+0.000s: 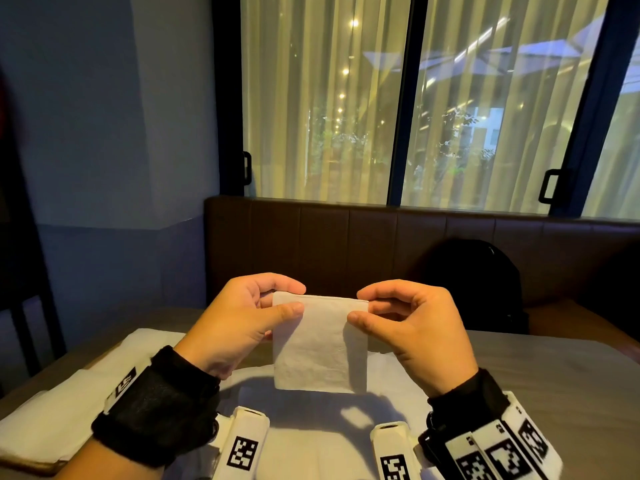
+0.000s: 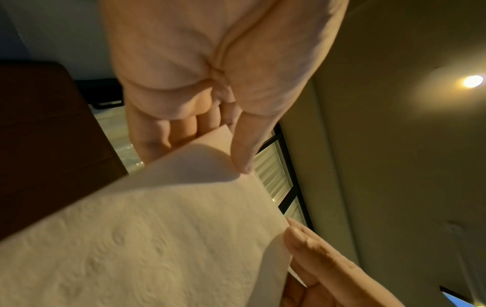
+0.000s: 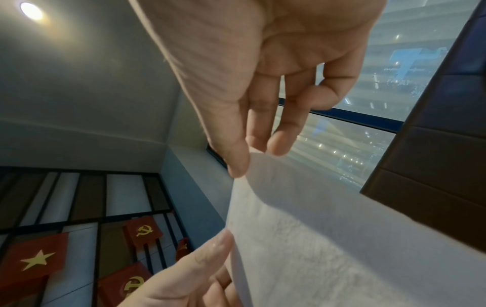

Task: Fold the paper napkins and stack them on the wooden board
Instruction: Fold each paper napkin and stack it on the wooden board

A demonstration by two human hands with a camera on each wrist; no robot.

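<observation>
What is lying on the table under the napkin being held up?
Below the held napkin, more white napkins are spread on the table. The part directly behind the held one is covered.

Left hand and right hand raised, pinching

Napkin hangs between both hands — napkin stack left, on table.

Both bare hands, the left hand and the right hand, have short nails. Behind the fingers, each wrist wears a fuzzy black fabric wristband, strapped with white plastic camera mounts bearing square black-and-white coded markers.
</observation>
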